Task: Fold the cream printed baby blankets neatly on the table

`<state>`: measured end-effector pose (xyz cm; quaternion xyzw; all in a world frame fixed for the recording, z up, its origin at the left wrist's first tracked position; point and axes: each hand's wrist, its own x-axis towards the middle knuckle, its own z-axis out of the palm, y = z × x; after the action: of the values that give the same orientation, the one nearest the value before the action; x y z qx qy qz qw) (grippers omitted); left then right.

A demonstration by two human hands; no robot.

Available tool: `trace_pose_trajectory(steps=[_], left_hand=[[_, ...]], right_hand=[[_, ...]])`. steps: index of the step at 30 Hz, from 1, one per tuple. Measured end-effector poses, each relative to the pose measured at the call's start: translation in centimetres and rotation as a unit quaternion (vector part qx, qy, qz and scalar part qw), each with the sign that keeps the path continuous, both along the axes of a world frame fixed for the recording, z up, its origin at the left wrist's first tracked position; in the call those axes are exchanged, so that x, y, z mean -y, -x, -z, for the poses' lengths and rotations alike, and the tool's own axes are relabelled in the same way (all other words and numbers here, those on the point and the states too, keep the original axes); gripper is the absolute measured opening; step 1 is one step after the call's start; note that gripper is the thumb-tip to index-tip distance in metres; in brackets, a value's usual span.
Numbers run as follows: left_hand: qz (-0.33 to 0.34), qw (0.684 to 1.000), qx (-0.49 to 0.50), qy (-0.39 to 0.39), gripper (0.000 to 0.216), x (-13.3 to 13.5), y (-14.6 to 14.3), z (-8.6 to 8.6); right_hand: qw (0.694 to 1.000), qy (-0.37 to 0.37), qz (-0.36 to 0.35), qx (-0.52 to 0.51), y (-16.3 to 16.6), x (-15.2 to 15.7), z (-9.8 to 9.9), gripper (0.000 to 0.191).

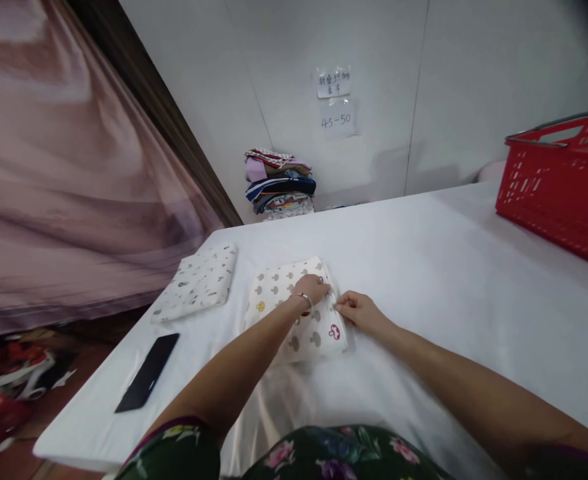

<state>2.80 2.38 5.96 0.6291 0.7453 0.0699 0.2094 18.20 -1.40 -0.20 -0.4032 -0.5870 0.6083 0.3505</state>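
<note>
A folded white cloth (277, 283) with grey mushroom-like prints, plus a few yellow and red ones, lies flat in front of me. My left hand (315, 288) reaches across its top, fingers closed on the layers near the right edge. At that same edge, a little nearer to me, my right hand (361, 310) pinches the cloth's side between thumb and forefinger. Farther left rests a second folded white cloth (201, 283) with small dark prints, touched by neither hand.
A black phone-like slab (149, 373) lies on the white-covered table (424, 267) at left. The red basket (559, 193) stands at the right. Beyond the far edge is a stack of folded fabrics (280, 183). A pink curtain (74, 167) hangs at left.
</note>
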Motion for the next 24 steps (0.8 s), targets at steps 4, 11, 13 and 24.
trace_pose_trajectory(steps=[4,11,13,24], left_hand=[[-0.015,0.999,0.033,-0.001,0.022,0.3,-0.1,-0.1],[-0.006,0.999,0.036,-0.022,0.021,0.4,-0.6,0.8],[0.0,1.0,0.021,-0.02,0.025,-0.1,-0.7,0.6],[-0.006,0.997,-0.07,0.038,0.031,-3.1,-0.9,-0.6]], right_hand=[[1.0,-0.003,0.004,-0.009,0.3,0.1,0.3,0.02],[1.0,-0.017,-0.006,0.014,0.2,0.0,0.6,0.02],[1.0,-0.015,-0.006,0.01,0.2,0.1,0.4,0.02],[0.996,-0.036,-0.015,0.075,0.2,0.7,-0.2,0.027]])
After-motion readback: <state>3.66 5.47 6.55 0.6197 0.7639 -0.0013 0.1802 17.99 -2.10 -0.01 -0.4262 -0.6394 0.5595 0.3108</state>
